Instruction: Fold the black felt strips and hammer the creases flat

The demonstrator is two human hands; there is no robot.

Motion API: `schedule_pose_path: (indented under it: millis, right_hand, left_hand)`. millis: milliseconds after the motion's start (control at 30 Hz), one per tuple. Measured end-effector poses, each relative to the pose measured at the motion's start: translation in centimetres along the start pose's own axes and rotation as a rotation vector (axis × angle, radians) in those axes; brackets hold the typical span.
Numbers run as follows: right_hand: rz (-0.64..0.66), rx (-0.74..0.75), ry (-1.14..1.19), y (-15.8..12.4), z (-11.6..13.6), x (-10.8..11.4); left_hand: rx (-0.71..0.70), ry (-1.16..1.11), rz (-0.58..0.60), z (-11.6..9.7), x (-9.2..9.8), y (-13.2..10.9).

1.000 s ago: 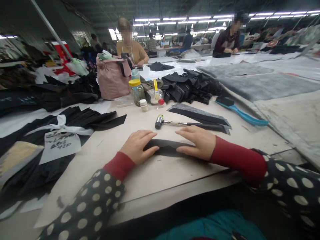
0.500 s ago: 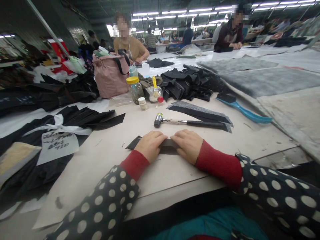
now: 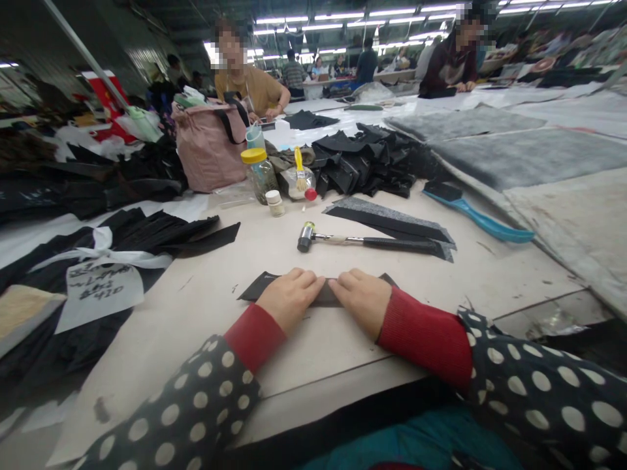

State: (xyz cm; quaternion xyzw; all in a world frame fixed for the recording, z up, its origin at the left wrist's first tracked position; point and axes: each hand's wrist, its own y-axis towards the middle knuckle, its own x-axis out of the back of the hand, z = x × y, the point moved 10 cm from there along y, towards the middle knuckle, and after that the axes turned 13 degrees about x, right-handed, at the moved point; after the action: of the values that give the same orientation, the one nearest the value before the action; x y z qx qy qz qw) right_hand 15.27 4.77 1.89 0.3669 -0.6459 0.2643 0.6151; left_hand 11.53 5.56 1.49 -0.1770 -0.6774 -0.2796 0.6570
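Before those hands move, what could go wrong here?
The dark strip under the left hand and right hand might crease or slip if they pull unevenly. The hammer lies beyond the hands, so a forward reach could knock it; it also appears to overlap other strips, which might shift too.

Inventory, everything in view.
Flat worktable: 1, pale, foreground
Soft cloth bag: 1, pink, far left-centre
Clear round jar: 1, yellow-lidded, beside bag
Small round bottle: 1, white, beside jar
Flat paintbrush: 1, yellow-handled, beside jar
Heaped fabric pieces: many, black, far centre
Tied fabric stack: 1, black, left
Metal-headed mallet: 1, silver-black, centre
Layered long strips: several, black-grey, behind mallet
Curved brush-like tool: 1, blue-handled, right
Flat fabric-like strip: 1, dark, front centre
Co-workers: several, mixed clothing, background
Left hand and right hand: 2, red-cuffed, on flat strip
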Motion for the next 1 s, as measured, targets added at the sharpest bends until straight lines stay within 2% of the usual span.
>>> schedule_pose_path:
  millis: [167,300,367,433,533,600,700,800,900,1000]
  right_hand:
    - [-0.018,-0.003,0.089,-0.8,0.1,0.3]
    - [-0.036,0.152,0.274,-1.6,-1.2,1.5]
    - [-0.04,0.149,0.284,-2.0,-3.7,2.2]
    - [-0.038,0.044,0.158,-2.3,-7.5,2.6]
    - [0.092,-0.084,-0.021,-2.8,-11.7,1.0]
    - [0.148,-0.124,-0.081,-3.0,-13.0,-0.2]
    - [0.124,-0.165,-0.099,-3.2,-13.3,-0.5]
    - [0.056,-0.198,0.006,-4.4,-12.4,0.8]
    - [-0.084,-0.317,0.239,-8.3,-11.3,2.6]
    - [-0.155,-0.486,0.47,-14.3,-10.2,2.7]
  left_hand:
    - [0.09,-0.022,0.071,-0.2,0.8,-0.3]
    - [0.158,-0.039,0.066,-0.7,1.3,0.0]
    - [0.179,-0.042,0.042,-1.1,1.3,0.2]
    - [0.182,-0.061,0.028,-1.5,1.1,0.3]
    - [0.173,-0.093,0.053,-2.1,0.6,0.5]
    - [0.175,-0.104,0.071,-2.3,0.5,0.6]
    - [0.181,-0.096,0.06,-2.4,0.6,0.8]
    - [0.189,-0.076,0.055,-2.4,0.7,0.8]
    - [0.198,-0.071,0.057,-2.4,0.7,0.7]
    - [0.197,-0.078,0.05,-2.4,0.8,0.7]
